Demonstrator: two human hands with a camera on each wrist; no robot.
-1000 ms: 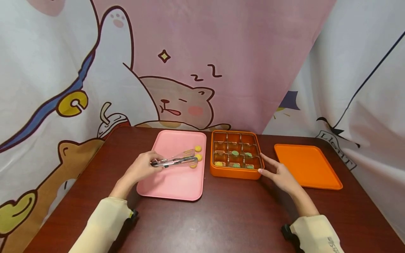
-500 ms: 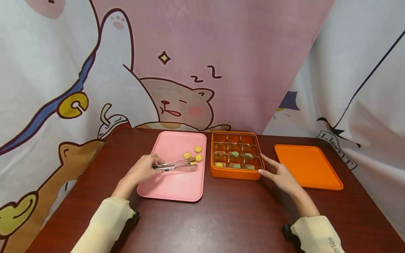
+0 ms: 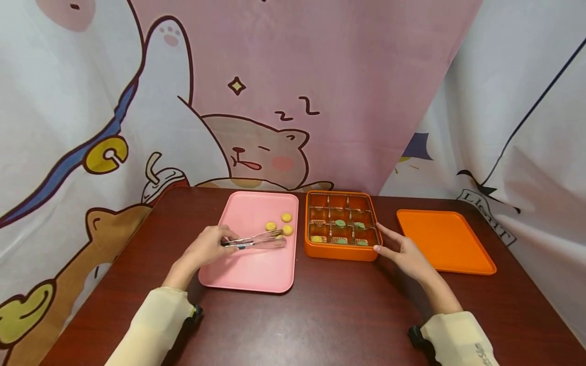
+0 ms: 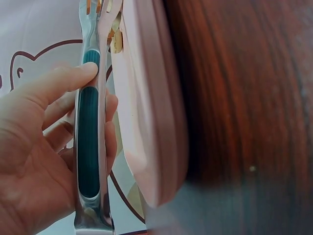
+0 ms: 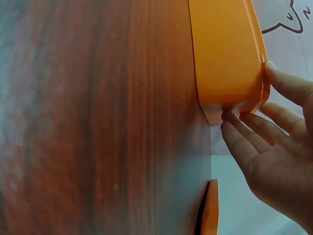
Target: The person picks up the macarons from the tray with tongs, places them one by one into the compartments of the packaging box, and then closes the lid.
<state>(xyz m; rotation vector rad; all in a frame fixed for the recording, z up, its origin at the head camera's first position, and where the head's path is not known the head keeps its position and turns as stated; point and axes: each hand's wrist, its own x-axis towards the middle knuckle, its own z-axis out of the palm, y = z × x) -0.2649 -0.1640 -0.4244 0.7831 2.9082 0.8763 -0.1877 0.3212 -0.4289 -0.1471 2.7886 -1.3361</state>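
Observation:
In the head view my left hand [image 3: 208,250] holds metal serving tongs [image 3: 256,239] over the pink tray [image 3: 247,274]. The left wrist view shows dark green handle inlays [image 4: 89,142] with my thumb pressing one. The tong tips lie apart, overlapping one of several small round yellow pieces, among them a yellow piece [image 3: 271,226] and another yellow piece [image 3: 286,217]. Straight fingers of my right hand [image 3: 403,256] touch the right side of an orange divided box [image 3: 341,252], thumb at its front corner. Its compartments hold several green pieces [image 3: 340,223] and one yellow piece [image 3: 316,239] at front left.
An orange lid-like panel [image 3: 446,241] lies flat to the right of the box. The dark wooden table [image 3: 320,315] carries everything. Behind it hangs a cartoon-printed curtain [image 3: 366,101]. A narrow strip of table separates tray and box.
The tongs have drawn slightly down and back, their tips spread apart, and a yellow piece formerly covered shows at the left of the group. My right hand and the box stay still.

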